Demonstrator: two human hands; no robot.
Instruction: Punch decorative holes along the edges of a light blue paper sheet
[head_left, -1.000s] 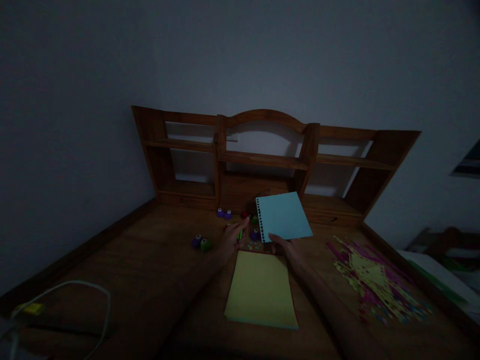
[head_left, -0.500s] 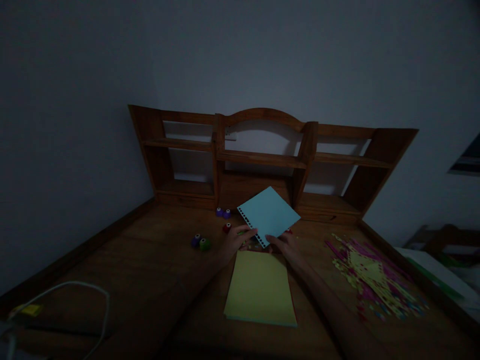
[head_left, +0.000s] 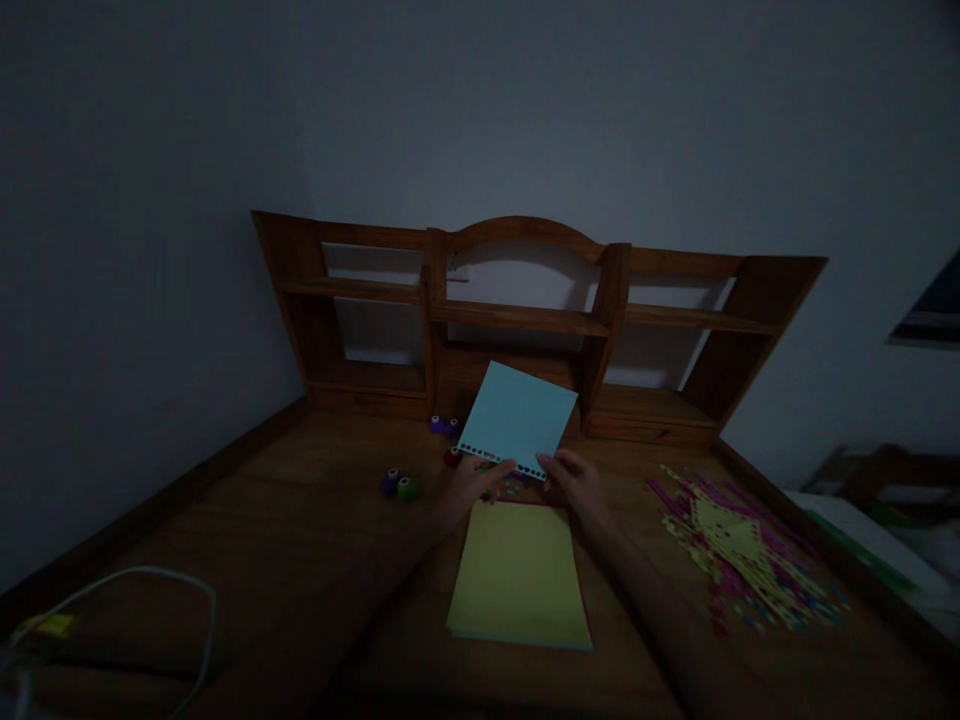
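Both hands hold a light blue sheet of paper (head_left: 519, 412) up above the desk, tilted, with a row of punched shapes along its near edge. My left hand (head_left: 472, 485) pinches that punched edge near its middle, thumb on top. At the near right corner, my right hand (head_left: 574, 482) grips the sheet between thumb and fingers. Just below lies a stack of yellow paper (head_left: 521, 575), with other colours showing at its edges. Small punched-out bits (head_left: 512, 487) lie between my hands, partly hidden by the sheet.
Small craft punches, purple (head_left: 389, 482), green (head_left: 408, 489) and red (head_left: 452, 457), stand left of my hands. Punched yellow and pink strips (head_left: 739, 545) are heaped at right. A wooden shelf unit (head_left: 525, 318) lines the back. A white cable (head_left: 169, 571) loops at front left.
The blue sheet has turned clockwise and shifted left, so its punched edge now lies nearly level. My right hand has moved slightly up along with its corner.
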